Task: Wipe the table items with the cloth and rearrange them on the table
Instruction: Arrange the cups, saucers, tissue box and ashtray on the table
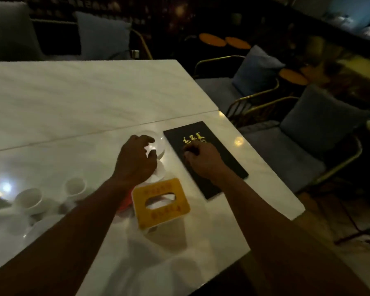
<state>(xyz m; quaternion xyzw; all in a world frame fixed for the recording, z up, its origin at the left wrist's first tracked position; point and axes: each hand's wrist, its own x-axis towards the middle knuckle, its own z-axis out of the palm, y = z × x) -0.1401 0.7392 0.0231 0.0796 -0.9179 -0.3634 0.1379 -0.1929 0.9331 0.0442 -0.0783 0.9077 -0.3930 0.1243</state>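
My left hand [135, 161] reaches over a small white bowl [159, 144] near the table's middle seam, thumb and fingers clasping its rim. More white dishes [160, 170] lie partly hidden under that hand. My right hand [203, 160] rests with curled fingers on a black menu [224, 154] with gold lettering, which lies flat near the table's right edge. No cloth shows clearly in either hand. A red thing [124, 202] peeks out under my left forearm, beside a yellow-topped tissue box [160, 202].
Two white cups [29, 199] [75, 186] and white plates [43, 228] stand at the near left of the white marble table [73, 103]. Blue cushioned chairs with gold frames [286, 150] line the right side. The room is dim.
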